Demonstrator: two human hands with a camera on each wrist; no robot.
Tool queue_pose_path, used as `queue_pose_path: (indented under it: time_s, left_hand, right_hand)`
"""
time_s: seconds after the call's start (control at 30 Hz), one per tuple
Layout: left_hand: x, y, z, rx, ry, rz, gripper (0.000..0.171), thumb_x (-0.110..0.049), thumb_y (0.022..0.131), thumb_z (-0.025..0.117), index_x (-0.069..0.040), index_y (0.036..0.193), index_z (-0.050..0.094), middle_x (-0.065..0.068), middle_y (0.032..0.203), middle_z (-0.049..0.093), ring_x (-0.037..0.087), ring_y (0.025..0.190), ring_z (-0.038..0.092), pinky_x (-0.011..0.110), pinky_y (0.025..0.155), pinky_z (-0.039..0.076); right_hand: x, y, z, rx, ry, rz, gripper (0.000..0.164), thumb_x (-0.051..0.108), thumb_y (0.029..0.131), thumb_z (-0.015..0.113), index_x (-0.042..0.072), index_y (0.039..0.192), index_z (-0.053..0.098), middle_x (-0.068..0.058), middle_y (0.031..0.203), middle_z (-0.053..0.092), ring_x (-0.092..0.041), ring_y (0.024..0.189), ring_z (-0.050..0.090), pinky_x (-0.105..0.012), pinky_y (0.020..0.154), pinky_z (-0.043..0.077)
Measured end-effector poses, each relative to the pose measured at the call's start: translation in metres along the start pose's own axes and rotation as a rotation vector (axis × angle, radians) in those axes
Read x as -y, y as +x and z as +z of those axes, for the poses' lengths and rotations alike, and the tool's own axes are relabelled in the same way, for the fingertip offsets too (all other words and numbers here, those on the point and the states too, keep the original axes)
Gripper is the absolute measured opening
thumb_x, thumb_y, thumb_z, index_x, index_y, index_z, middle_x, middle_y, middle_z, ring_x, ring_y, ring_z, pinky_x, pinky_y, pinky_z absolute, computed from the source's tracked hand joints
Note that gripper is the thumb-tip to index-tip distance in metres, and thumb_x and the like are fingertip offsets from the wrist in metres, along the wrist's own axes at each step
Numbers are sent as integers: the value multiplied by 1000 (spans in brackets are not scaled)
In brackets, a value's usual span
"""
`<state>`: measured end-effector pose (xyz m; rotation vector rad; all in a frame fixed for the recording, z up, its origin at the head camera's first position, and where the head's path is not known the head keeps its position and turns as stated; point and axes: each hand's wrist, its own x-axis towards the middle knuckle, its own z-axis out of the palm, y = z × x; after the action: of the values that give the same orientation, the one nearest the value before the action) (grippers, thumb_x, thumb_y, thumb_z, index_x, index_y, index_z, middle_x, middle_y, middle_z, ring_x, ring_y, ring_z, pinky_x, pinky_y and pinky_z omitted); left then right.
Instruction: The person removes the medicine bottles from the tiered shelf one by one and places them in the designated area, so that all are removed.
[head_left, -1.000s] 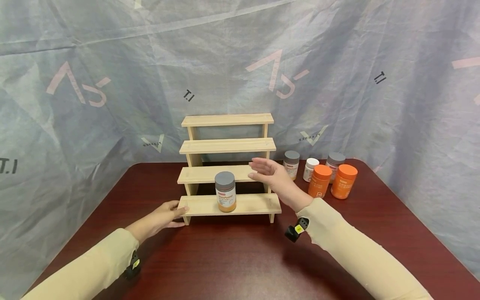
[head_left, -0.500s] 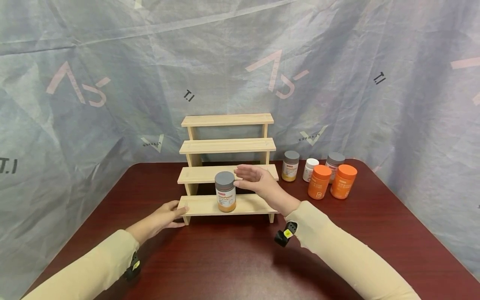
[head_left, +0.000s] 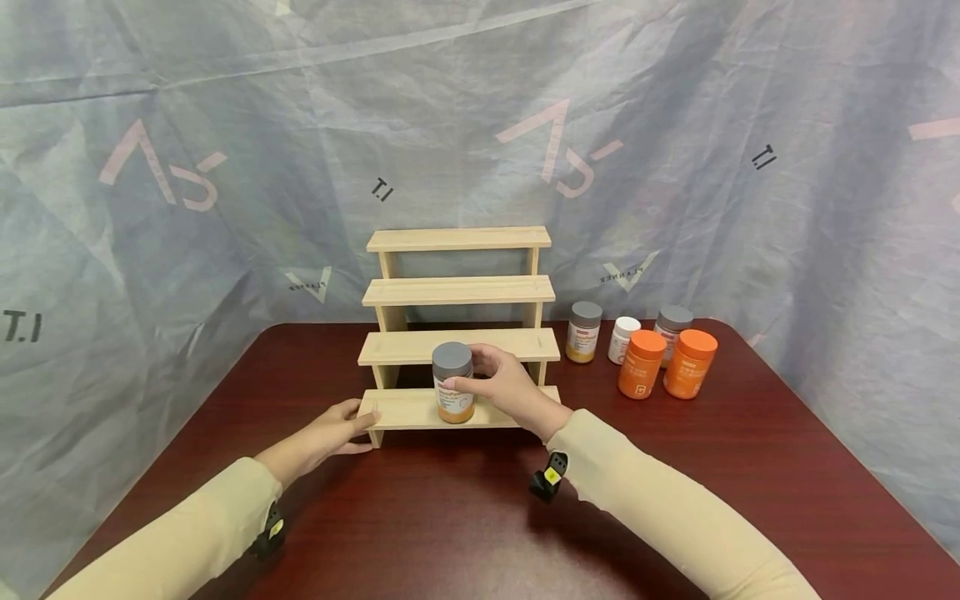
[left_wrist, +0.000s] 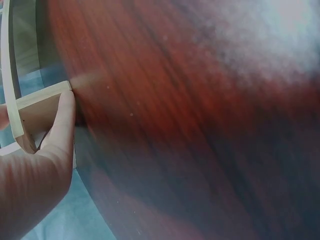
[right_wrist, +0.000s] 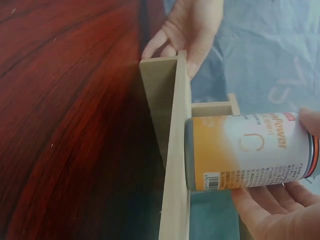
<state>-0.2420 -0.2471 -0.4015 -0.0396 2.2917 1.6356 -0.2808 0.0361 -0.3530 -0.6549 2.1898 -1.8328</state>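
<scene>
A four-tier wooden display shelf (head_left: 459, 289) stands on the table. On its lowest step sits an upright supplement jar (head_left: 454, 407) with a grey lid and a white-and-orange label. My right hand (head_left: 517, 392) holds this jar from its right side, thumb across the front and fingers behind. In the right wrist view the jar (right_wrist: 250, 150) has its base against the step. My left hand (head_left: 321, 435) grips the left end of the lowest step, thumb on top. The left wrist view shows a finger of the left hand (left_wrist: 47, 165) lying along the shelf's side panel (left_wrist: 42, 107).
Right of the shelf stand two orange jars (head_left: 641, 367), a small white bottle (head_left: 623, 340) and two grey-lidded jars (head_left: 582, 333). A grey printed cloth (head_left: 450, 108) hangs behind the dark red table (head_left: 420, 517).
My right hand has moved left and down from beside the shelf onto the jar and taken hold of it. The left hand keeps its place; the jar stays on the step.
</scene>
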Motion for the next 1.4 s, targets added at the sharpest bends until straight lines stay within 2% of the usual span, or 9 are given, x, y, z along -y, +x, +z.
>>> queue_pose_path:
  time_s: [0.13, 0.5, 0.83, 1.17, 1.4]
  left_hand:
    - [0, 0, 0, -3, 3, 0, 61, -23, 103, 48, 11, 146, 20, 37, 142, 35, 47, 136, 36, 43, 95, 56]
    - [0, 0, 1, -10, 14, -8, 66, -30, 103, 48, 9, 148, 18, 38, 144, 33, 47, 137, 33, 41, 96, 57]
    - [2, 0, 2, -17, 9, -14, 64, -28, 104, 48, 9, 148, 19, 38, 144, 32, 47, 137, 34, 41, 96, 57]
    - [2, 0, 2, -10, 7, -7, 64, -27, 104, 47, 10, 147, 17, 39, 143, 32, 48, 136, 34, 41, 95, 57]
    - [3, -1, 1, -2, 15, 5, 64, -29, 104, 48, 8, 147, 20, 37, 144, 32, 47, 137, 33, 41, 96, 56]
  right_hand:
    - [-1, 0, 0, -10, -44, -20, 54, 20, 84, 77, 14, 133, 56, -5, 126, 64, -19, 118, 58, -42, 105, 47]
    - [-2, -1, 0, -32, -64, -25, 55, 25, 83, 79, 16, 133, 57, -5, 126, 64, -20, 118, 58, -43, 105, 47]
    - [-3, -3, -4, -8, -62, -15, 54, 24, 81, 80, 19, 130, 58, -2, 120, 66, -17, 110, 60, -39, 100, 50]
    - [3, -8, -7, -59, -55, 3, 53, 23, 80, 81, 16, 127, 60, -6, 116, 67, -18, 103, 62, -36, 94, 52]
    - [7, -12, -14, -120, -67, 61, 55, 22, 79, 82, 17, 129, 59, -7, 120, 64, -21, 109, 58, -38, 95, 53]
